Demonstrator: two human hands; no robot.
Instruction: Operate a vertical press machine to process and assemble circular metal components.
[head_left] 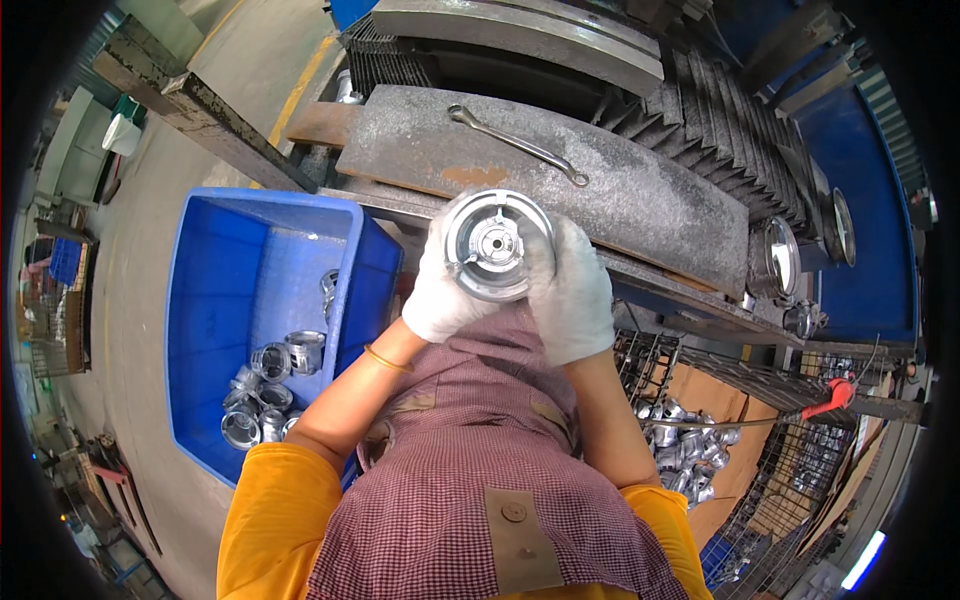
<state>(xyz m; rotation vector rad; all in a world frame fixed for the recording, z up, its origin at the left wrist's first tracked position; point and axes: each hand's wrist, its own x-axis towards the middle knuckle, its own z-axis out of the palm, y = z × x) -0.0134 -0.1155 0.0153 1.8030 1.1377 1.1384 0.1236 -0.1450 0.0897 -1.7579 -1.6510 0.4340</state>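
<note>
Between my two white-gloved hands is a round, shiny metal housing, its open face turned up so that a hub and inner ribs show. My left hand is wrapped round its left and lower side. Against its right side my right hand is closed, with the fingers slightly blurred at the rim. Just beyond my hands lies a powder-dusted metal plate. On that plate rests a double-ended ring spanner, apart from both hands.
At my left stands a blue plastic bin holding several metal housings. To the lower right, a wire basket lined with cardboard holds many similar parts. A red-handled air gun hangs there. Pleated machine covers rise beyond the plate.
</note>
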